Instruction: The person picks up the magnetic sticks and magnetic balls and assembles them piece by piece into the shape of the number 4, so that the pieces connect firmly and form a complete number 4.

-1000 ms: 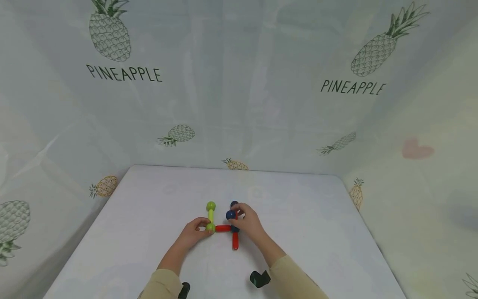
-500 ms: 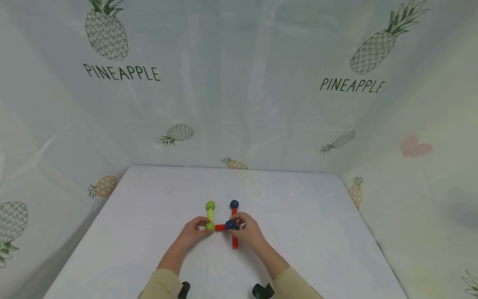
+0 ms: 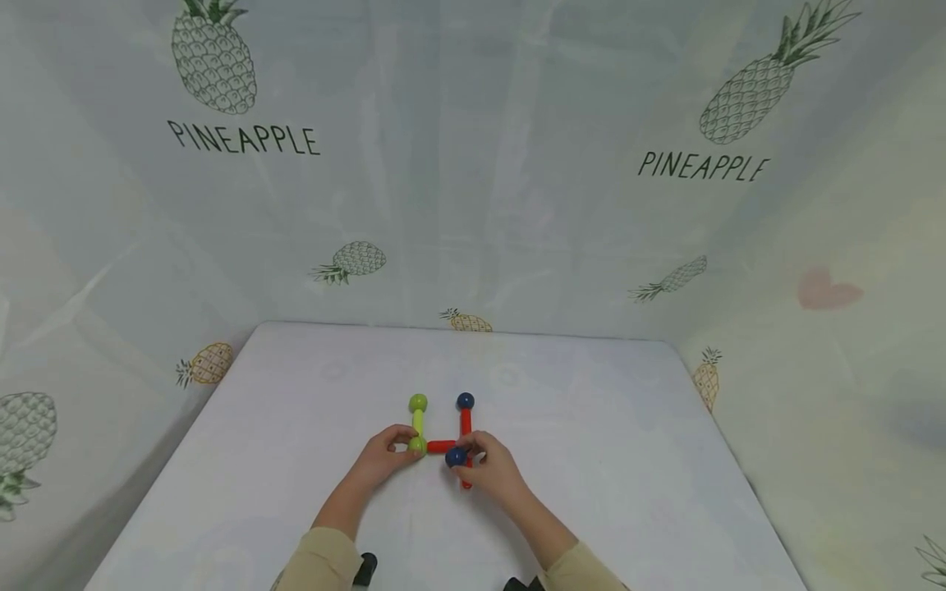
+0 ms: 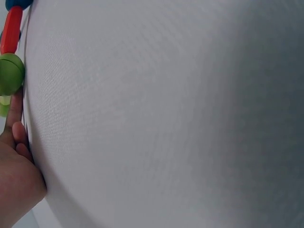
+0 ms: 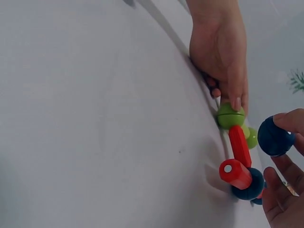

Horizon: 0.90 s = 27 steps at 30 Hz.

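Observation:
My left hand (image 3: 386, 456) pinches a green ball (image 3: 417, 446) at the near left corner of a magnetic ball-and-rod figure lying on the table. From that ball a yellow-green rod (image 3: 418, 422) runs back to another green ball (image 3: 418, 402), and a red rod (image 3: 441, 446) runs right to a blue ball (image 5: 249, 185). Another red rod (image 3: 466, 421) leads back to a far blue ball (image 3: 466, 400). A third red rod (image 5: 235, 174) points toward me, its silver end bare. My right hand (image 3: 497, 472) holds a loose blue ball (image 5: 275, 136) between thumb and fingers, apart from that rod.
The white table (image 3: 591, 443) stretches around the figure. Behind and beside it hangs a pale cloth (image 3: 473, 189) printed with pineapples. Dark wrist devices (image 3: 365, 568) show near both sleeves.
My right hand has moved toward me with the loose blue ball, from above the far red rod to above the near one. The left hand stays on the green ball.

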Each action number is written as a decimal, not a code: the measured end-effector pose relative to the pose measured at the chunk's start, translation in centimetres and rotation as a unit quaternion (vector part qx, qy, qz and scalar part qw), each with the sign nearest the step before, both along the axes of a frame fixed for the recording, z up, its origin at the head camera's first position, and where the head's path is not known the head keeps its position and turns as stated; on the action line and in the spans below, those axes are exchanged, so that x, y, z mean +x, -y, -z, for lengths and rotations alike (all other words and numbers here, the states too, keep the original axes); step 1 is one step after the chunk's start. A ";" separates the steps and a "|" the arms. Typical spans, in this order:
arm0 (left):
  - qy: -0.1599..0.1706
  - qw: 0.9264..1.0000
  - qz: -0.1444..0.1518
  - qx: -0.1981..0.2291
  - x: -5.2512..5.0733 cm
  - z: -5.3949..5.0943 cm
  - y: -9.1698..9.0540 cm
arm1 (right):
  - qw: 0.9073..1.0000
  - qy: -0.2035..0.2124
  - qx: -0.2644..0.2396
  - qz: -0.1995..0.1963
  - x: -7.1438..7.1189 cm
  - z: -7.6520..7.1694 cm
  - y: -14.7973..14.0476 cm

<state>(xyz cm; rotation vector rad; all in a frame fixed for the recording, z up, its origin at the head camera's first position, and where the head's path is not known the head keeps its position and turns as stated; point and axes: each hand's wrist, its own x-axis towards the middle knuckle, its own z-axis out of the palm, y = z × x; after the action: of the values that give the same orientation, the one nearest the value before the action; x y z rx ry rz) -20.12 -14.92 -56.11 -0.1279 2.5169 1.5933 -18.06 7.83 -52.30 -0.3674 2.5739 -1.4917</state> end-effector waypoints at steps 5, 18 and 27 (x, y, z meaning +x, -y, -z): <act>-0.006 1.000 0.001 0.005 -0.1 0.3 0.0 | 1.000 0.011 0.000 0.007 0.6 0.2 -0.2; -0.009 1.000 0.001 0.005 -0.2 0.4 0.0 | 1.000 0.012 0.019 0.009 2.2 0.8 -0.8; -0.010 1.000 0.002 0.004 -0.4 0.7 0.1 | 1.000 0.019 0.009 0.006 2.9 1.5 -1.1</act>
<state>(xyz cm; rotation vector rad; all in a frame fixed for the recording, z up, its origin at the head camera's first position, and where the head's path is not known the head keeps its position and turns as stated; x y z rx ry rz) -20.47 -15.01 -56.78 -0.1066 2.5249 1.6100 -15.17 8.96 -53.84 -0.3194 2.5618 -1.4635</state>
